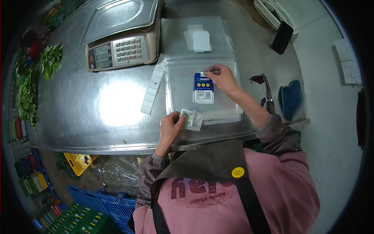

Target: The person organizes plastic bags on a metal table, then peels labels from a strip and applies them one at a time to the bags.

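Sticker sheet (192, 119) pinched in left hand (171, 125); right hand (220, 77) pinches blue label (203, 90).

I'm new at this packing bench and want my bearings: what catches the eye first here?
The blue-and-white label on the clear plastic bags at the middle of the steel table stands out, with the right hand fingering its top edge. Nearer the table's front edge the left hand pinches a small sticker sheet; a weighing scale stands at the back left.
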A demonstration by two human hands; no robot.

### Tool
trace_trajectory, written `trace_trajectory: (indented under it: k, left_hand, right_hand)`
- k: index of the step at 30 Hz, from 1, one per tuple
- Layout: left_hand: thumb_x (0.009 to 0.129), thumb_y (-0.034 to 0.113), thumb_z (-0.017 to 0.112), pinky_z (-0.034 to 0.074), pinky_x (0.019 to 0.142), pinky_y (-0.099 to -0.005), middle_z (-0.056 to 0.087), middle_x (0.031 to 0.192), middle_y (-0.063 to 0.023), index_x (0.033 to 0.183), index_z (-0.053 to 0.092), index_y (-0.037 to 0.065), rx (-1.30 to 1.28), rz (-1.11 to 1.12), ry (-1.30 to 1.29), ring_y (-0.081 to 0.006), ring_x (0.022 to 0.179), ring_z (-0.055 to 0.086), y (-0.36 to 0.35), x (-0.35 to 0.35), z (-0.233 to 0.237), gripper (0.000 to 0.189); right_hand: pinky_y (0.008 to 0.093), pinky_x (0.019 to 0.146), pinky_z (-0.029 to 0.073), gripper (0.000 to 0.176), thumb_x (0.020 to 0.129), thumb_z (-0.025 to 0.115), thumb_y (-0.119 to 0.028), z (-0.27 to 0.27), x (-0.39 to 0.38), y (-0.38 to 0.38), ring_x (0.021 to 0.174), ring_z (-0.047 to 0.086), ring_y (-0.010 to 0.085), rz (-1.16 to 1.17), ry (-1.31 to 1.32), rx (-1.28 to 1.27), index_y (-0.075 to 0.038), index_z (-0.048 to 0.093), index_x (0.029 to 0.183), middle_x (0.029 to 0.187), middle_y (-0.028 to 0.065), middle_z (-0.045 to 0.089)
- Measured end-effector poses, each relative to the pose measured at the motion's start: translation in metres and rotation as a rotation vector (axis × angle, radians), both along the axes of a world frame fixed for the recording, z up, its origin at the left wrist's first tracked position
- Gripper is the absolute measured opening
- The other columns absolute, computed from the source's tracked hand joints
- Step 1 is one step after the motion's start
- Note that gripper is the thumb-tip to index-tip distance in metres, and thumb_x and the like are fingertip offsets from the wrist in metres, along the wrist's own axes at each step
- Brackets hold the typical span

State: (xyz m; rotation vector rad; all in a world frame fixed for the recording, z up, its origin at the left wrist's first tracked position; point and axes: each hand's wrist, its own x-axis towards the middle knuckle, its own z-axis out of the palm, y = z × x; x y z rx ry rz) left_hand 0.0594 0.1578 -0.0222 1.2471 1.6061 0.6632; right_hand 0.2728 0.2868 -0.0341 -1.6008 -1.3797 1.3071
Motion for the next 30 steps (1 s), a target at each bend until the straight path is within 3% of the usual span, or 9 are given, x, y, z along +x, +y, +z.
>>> trace_trajectory:
  k: [2,7,10,14,16,19,23,26,30]
  left_hand:
    - [0.079,0.022,0.061,0.038,0.050,-0.0299,0.053,0.054,-0.0093,0.073,0.059,-0.002,-0.019,-0.005,0.028,-0.0113,0.049,0.047,0.001,-0.003,-0.003,0.025]
    - [0.079,0.022,0.061,0.040,0.051,-0.0291,0.056,0.056,-0.0073,0.075,0.061,-0.002,-0.083,-0.034,0.028,-0.0114,0.050,0.048,0.005,-0.002,0.011,0.025]
    - [0.079,0.022,0.061,0.040,0.052,-0.0285,0.056,0.057,-0.0065,0.076,0.061,-0.002,-0.074,-0.020,0.013,-0.0103,0.051,0.048,0.004,-0.002,0.008,0.024]
    - [0.079,0.022,0.061,0.040,0.052,-0.0280,0.056,0.057,-0.0064,0.077,0.061,-0.002,-0.129,-0.037,0.014,-0.0094,0.052,0.047,0.004,-0.003,0.009,0.024]
    - [0.079,0.022,0.062,0.040,0.052,-0.0280,0.056,0.057,-0.0064,0.076,0.061,-0.002,-0.092,-0.001,-0.024,-0.0087,0.052,0.048,0.002,-0.003,0.000,0.025]
    - [0.080,0.021,0.062,0.039,0.051,-0.0261,0.056,0.057,-0.0037,0.076,0.061,-0.002,-0.066,0.015,-0.046,-0.0070,0.052,0.046,0.001,-0.003,-0.006,0.024]
    - [0.082,0.018,0.060,0.038,0.055,-0.0223,0.058,0.063,-0.0003,0.079,0.061,-0.001,-0.109,0.043,-0.214,-0.0047,0.057,0.046,-0.002,-0.010,-0.001,0.019]
    - [0.085,0.011,0.055,0.040,0.065,-0.0190,0.061,0.079,-0.0001,0.089,0.060,0.000,-0.149,0.082,-0.583,-0.0048,0.070,0.052,-0.009,-0.027,0.013,0.013]
    - [0.084,0.008,0.056,0.045,0.073,-0.0229,0.063,0.086,-0.0033,0.099,0.059,-0.001,-0.173,0.187,-0.645,-0.0095,0.078,0.058,-0.022,-0.054,0.033,0.018]
  right_hand:
    - [0.0236,0.050,0.040,0.016,0.078,0.063,-0.015,-0.008,-0.009,0.002,0.058,0.052,0.0083,0.022,-0.079,0.111,-0.003,0.059,0.086,0.063,0.0009,0.056]
    - [0.0406,0.065,0.045,0.023,0.075,0.060,-0.025,0.003,-0.023,0.002,0.074,0.061,0.0289,0.229,-0.689,0.243,-0.009,0.057,0.092,0.080,0.0096,0.063]
    - [0.0411,0.067,0.045,0.027,0.075,0.060,-0.025,0.018,-0.021,0.004,0.077,0.060,0.0306,0.223,-0.919,0.199,-0.009,0.052,0.096,0.078,0.0080,0.062]
    - [0.0391,0.065,0.046,0.032,0.071,0.065,-0.025,0.019,0.023,-0.007,0.076,0.060,0.0292,0.240,-0.680,0.302,-0.009,0.052,0.096,0.077,0.0068,0.061]
    - [0.0381,0.068,0.046,0.032,0.070,0.065,-0.023,0.033,0.042,-0.023,0.083,0.058,0.0277,0.482,-0.562,0.349,-0.010,0.052,0.096,0.085,0.0085,0.058]
    - [0.0400,0.069,0.045,0.031,0.071,0.062,-0.022,0.042,0.063,-0.050,0.093,0.054,0.0259,0.650,-0.768,0.305,-0.011,0.052,0.098,0.096,0.0076,0.054]
    - [0.0405,0.070,0.044,0.033,0.068,0.066,-0.023,0.020,0.079,-0.048,0.088,0.055,0.0265,0.604,-0.656,0.200,-0.012,0.053,0.097,0.097,0.0051,0.054]
    - [0.0413,0.069,0.043,0.031,0.068,0.066,-0.023,0.018,0.079,-0.039,0.087,0.055,0.0266,0.619,-0.637,0.174,-0.013,0.054,0.094,0.096,0.0035,0.053]
    - [0.0400,0.067,0.044,0.024,0.071,0.064,-0.021,0.043,0.066,-0.044,0.082,0.056,0.0263,0.704,-0.732,0.249,-0.010,0.054,0.090,0.091,0.0048,0.053]
